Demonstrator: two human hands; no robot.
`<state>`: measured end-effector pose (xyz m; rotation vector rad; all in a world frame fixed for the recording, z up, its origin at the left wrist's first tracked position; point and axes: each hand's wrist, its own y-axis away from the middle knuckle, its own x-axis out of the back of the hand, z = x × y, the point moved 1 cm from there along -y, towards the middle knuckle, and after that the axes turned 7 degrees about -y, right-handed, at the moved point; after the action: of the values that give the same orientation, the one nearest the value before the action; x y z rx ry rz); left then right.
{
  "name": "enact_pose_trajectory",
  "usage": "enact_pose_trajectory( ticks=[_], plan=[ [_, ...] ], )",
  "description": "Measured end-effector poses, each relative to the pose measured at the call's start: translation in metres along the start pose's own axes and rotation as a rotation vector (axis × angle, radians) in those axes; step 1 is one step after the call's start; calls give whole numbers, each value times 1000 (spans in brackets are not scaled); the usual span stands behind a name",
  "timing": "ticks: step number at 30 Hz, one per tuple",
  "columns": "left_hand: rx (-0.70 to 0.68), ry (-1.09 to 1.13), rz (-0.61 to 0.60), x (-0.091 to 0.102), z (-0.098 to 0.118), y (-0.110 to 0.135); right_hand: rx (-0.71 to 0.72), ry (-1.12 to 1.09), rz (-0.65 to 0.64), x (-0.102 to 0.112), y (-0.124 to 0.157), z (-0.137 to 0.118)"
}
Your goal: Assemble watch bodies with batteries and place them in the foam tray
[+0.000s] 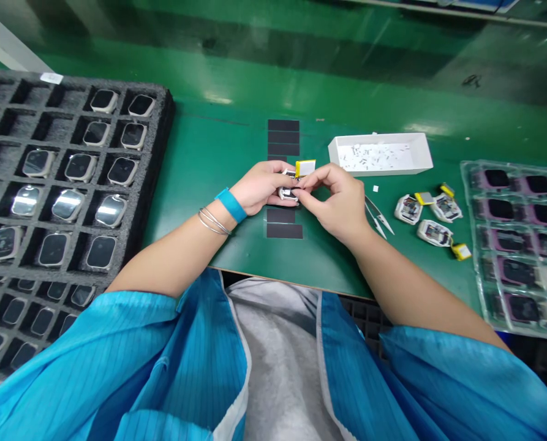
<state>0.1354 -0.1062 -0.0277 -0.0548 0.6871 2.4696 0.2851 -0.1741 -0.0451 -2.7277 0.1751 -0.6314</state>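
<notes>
At the centre of the frame, I find one opened watch case (pixel 286 193) raised over the green counter (pixel 209 239), between both hands. The left hand (pixel 258 187) grasps it from the left, with its fingers around that side. The right hand (pixel 338 202) meets its right edge with thumb and forefinger drawn together; whether they pinch the case or a small part, I cannot tell. A yellow-edged battery (pixel 305 168) shows just above the case, near the right fingertips.

Dark strips (pixel 283 138) lie on the counter above and below the hands in the frame. Right of the right hand, I record tweezers (pixel 380 218) lying near its wrist, and beyond them three more open cases (pixel 409 209). A white box (pixel 424 153) of small pieces stands at upper right. A foam tray (pixel 161 138) of watches occupies the left side; a clear plastic tray (pixel 478 245), the right edge.
</notes>
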Motion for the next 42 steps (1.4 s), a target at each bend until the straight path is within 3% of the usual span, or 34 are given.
enact_pose_trajectory(
  ticks=[4, 9, 13, 19, 26, 30, 35, 39, 42],
  plan=[
    [-26, 9, 10, -1, -1, 0, 25, 169, 57, 4, 0, 3],
    [-22, -22, -19, -1, -2, -1, -138, -155, 95, 7, -9, 30],
    [-24, -1, -72, 1, -1, 0, -170, -258, 110, 4, -12, 31],
    [-48, 20, -206, 4, -5, -2, -66, -141, 225, 4, -9, 17],
    [-28, -67, -89, 0, -6, -3, 51, 59, 250, 0, -5, 5],
    [2, -27, -41, -1, -2, -2, 206, 247, 204, -1, -3, 3],
    [38, 243, -123, 5, -4, -8, 383, 497, 51, 0, -3, 5],
    [-12, 290, -149, 11, -8, -13, 389, 434, 16, 2, -5, 10],
    [-85, 249, -190, 14, -12, -15, 282, 234, 64, 3, -8, 18]
  ],
)
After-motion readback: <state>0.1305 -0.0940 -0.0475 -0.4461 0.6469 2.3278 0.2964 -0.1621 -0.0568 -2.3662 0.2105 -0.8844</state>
